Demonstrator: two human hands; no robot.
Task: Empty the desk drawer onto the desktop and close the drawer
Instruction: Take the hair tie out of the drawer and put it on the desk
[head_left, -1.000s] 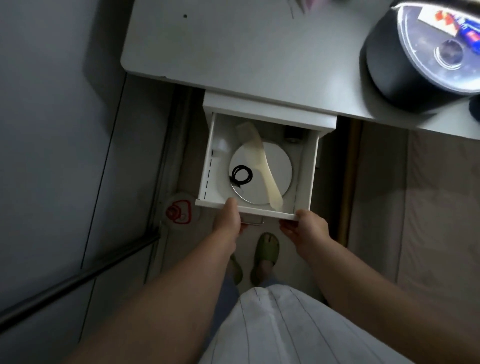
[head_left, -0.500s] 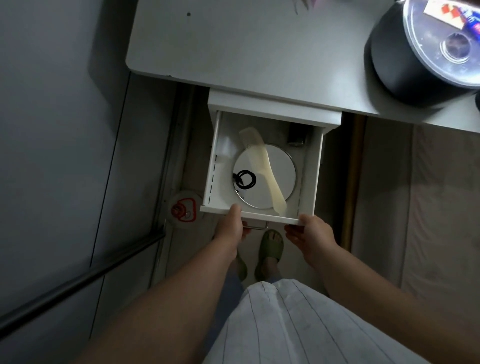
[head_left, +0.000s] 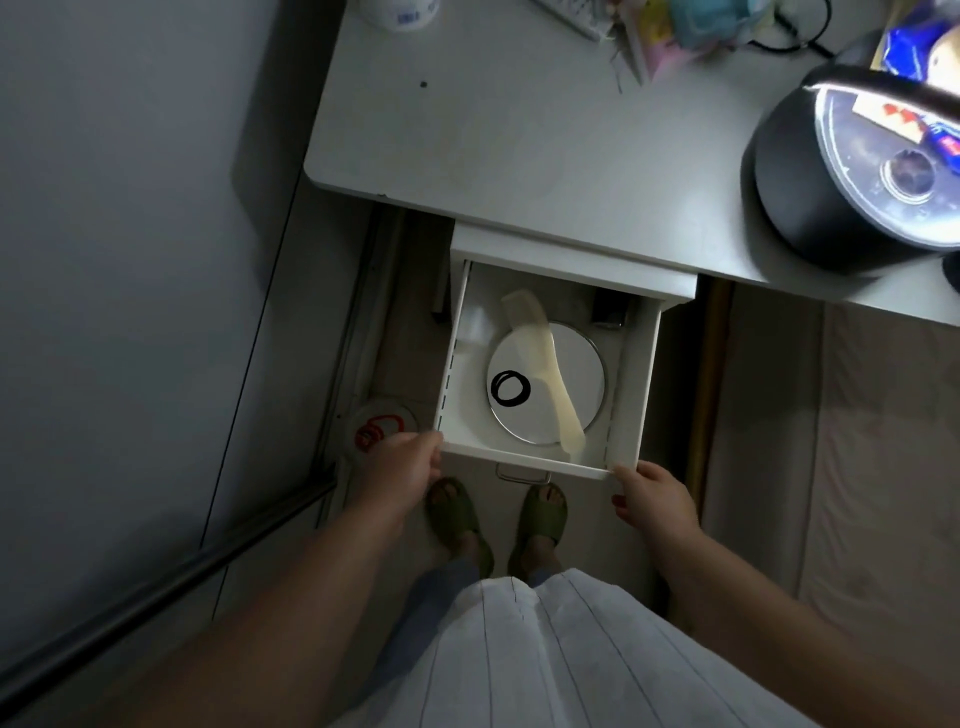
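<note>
The white drawer (head_left: 632, 374) stands pulled out from under the white desktop (head_left: 519, 140). Inside lie a round white disc (head_left: 576, 374), black hair ties (head_left: 510, 387) on its left part, a cream comb (head_left: 550, 364) slanting across it, a small white item (head_left: 475, 322) at the back left and a dark object (head_left: 609, 307) at the back right. My left hand (head_left: 402, 467) grips the drawer's front left corner. My right hand (head_left: 652, 493) holds the front right corner.
A black round cooker with a clear lid (head_left: 852, 171) sits on the desk's right end. Clutter and cables (head_left: 675, 31) lie along the desk's back. A grey wall (head_left: 130, 260) is close on the left, a bed (head_left: 831, 467) on the right. My feet in green slippers (head_left: 457, 514) stand below the drawer.
Both hands have slid outward from near the handle to the drawer's front corners. The drawer sits a little further out, and the view has shifted to show more of the desktop.
</note>
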